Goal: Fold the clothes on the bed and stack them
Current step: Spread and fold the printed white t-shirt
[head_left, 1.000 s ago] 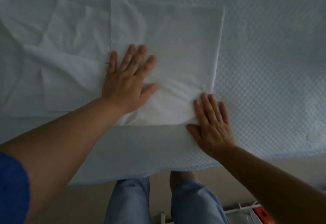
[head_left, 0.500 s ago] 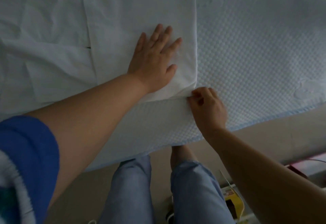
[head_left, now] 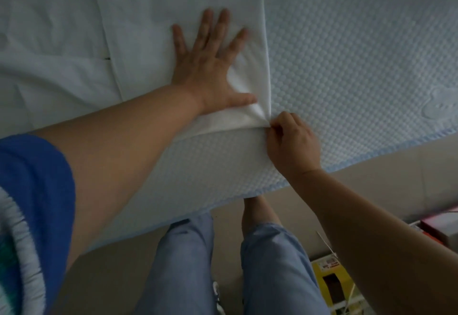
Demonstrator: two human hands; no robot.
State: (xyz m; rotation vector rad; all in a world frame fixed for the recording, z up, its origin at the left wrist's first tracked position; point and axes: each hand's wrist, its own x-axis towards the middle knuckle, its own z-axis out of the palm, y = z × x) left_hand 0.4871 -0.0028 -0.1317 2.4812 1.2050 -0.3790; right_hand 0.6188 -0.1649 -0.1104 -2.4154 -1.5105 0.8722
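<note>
A white folded garment (head_left: 153, 12) lies flat on the bed (head_left: 347, 66), its right edge running straight up the frame. My left hand (head_left: 208, 66) presses flat on it with fingers spread, thumb pointing toward the near right corner. My right hand (head_left: 290, 141) pinches that near right corner of the white garment, and the cloth bunches into creases at the pinch. A second white cloth (head_left: 49, 42) lies rumpled to the left, partly under the folded one.
The bed's textured cover ends in a pale blue edge (head_left: 371, 158) close to my legs (head_left: 272, 265). Below it is bare floor, with a yellow box (head_left: 327, 277) and a white rack at the lower right.
My left hand slid right along the garment toward its right edge. My right hand went from lying flat at the corner to pinching it and drawing the cloth up into creases.
</note>
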